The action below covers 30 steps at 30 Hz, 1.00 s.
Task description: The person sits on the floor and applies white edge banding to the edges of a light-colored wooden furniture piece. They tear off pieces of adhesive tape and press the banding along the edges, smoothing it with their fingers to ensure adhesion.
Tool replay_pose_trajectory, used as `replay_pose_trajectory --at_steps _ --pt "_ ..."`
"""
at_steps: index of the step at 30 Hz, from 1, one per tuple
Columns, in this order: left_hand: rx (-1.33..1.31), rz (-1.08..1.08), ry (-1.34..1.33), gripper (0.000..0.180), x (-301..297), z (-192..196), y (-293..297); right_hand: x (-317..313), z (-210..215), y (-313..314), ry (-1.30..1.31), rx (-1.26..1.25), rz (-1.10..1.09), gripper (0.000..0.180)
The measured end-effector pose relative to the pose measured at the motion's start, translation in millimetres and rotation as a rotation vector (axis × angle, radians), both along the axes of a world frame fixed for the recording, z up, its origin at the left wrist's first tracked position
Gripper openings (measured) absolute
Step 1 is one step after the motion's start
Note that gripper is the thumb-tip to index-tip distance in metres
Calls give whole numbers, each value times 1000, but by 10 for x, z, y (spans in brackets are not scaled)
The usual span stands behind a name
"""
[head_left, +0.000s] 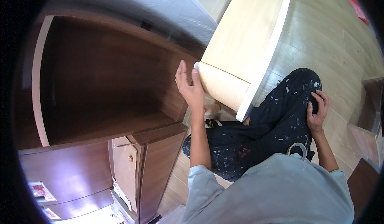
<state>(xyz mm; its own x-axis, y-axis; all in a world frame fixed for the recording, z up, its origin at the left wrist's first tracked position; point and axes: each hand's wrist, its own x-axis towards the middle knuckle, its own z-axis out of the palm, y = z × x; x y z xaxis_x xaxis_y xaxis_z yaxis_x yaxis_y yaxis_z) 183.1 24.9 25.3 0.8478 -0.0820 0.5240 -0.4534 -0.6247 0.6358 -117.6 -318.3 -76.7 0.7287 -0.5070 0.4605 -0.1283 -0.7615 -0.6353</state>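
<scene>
My left hand (190, 89) is raised with its thumb and fingers apart, holding nothing I can see. Its thumb is at the near left corner of a light wood-coloured unit (240, 36) with a white edge; whether it touches, I cannot tell. Beyond its fingertips is the side wall of a dark brown open cabinet (108, 72). My right hand (318, 111) rests on my knee, fingers spread over black paint-spotted trousers (276, 108). A roll of tape (297, 145) shows at my lap, partly hidden by my shirt.
A brown cabinet door or panel (162, 166) stands at the lower left. Plastic sheeting (168, 4) covers something at the back. Wooden box-like pieces (366, 132) are on the right. A red item (357, 9) lies on the wood-look floor (320, 44) at the far right.
</scene>
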Motion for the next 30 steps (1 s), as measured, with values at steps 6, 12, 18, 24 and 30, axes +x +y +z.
replay_pose_trajectory --at_steps 6,12,18,24,30 --pt "-534 -139 579 32 105 172 35 -19 -15 -14 3 1 14 37" --pt "-572 -113 627 17 129 251 0 -14 -10 -14 0 15 27 36" --pt "-567 -171 619 17 191 289 23 2 19 1 -13 4 10 35" --pt "-541 -205 654 20 257 272 40 -6 41 7 -6 1 6 37" --pt "-645 -252 701 27 292 231 30 -16 154 40 19 68 17 36"
